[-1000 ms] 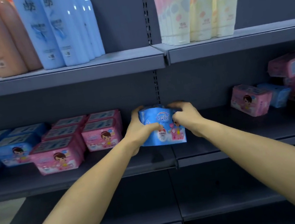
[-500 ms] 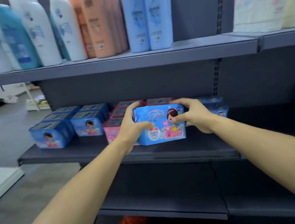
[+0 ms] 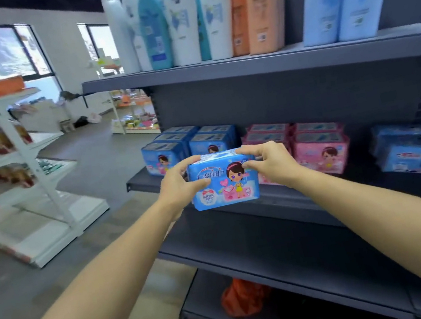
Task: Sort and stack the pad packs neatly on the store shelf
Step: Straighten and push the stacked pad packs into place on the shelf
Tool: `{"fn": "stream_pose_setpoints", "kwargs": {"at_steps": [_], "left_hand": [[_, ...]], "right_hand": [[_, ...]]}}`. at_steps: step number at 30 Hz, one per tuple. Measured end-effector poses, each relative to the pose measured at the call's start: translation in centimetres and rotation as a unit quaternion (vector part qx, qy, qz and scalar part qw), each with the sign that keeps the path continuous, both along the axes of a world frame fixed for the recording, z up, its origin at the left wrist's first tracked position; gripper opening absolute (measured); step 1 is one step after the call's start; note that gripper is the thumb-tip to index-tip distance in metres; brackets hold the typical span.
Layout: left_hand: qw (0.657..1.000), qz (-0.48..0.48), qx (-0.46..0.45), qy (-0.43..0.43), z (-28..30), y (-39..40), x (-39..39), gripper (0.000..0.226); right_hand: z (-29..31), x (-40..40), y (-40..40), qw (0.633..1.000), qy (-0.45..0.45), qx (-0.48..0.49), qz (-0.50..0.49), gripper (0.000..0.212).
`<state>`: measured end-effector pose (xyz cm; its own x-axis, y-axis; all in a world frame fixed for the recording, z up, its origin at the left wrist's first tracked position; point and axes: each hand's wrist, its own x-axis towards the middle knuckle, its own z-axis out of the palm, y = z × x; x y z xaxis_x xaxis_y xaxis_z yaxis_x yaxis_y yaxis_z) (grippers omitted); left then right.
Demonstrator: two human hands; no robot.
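Blue pad packs [image 3: 164, 154] stacked at shelf [image 3: 280, 199] left end. Left hand [image 3: 179, 185] and right hand [image 3: 268, 163] grip opposite ends of one blue pad pack [image 3: 224, 182], held in front of the shelf edge. Pink pad packs [image 3: 318, 145] beside; loose blue packs [image 3: 408, 151] rightmost.

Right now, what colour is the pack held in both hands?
Blue plastic pad pack with a cartoon girl and pink accents; head view.

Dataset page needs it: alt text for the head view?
Two bare hands, left hand and right hand, grip a blue pad pack by its ends before the middle shelf. Behind it sit blue packs and pink packs.
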<state>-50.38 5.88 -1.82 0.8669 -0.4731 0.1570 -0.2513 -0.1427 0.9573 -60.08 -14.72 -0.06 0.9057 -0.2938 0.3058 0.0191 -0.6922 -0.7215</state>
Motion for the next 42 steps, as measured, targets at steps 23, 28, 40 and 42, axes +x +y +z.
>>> {"fn": "stream_pose_setpoints", "kwargs": {"at_steps": [23, 28, 40, 42], "left_hand": [[0.962, 0.052, 0.218, -0.156, -1.0, -2.9, 17.1, 0.064], [0.948, 0.019, 0.267, -0.17, -2.7, -4.5, 19.1, 0.061], [0.873, -0.007, 0.393, -0.289, -3.0, -5.7, 21.7, 0.053], [0.863, -0.006, 0.399, -0.311, -3.2, -5.6, 22.0, 0.051]], "right_hand": [[-2.0, 16.9, -2.8, 0.994, 0.04, -0.103, -0.009, 0.033], [-3.4, 18.4, -4.1, 0.987, 0.086, -0.135, 0.002, 0.038], [-4.2, 21.6, -3.6, 0.976, 0.162, -0.147, 0.001, 0.058], [-4.2, 22.0, -3.3, 0.976, 0.166, -0.142, -0.013, 0.058]]}}
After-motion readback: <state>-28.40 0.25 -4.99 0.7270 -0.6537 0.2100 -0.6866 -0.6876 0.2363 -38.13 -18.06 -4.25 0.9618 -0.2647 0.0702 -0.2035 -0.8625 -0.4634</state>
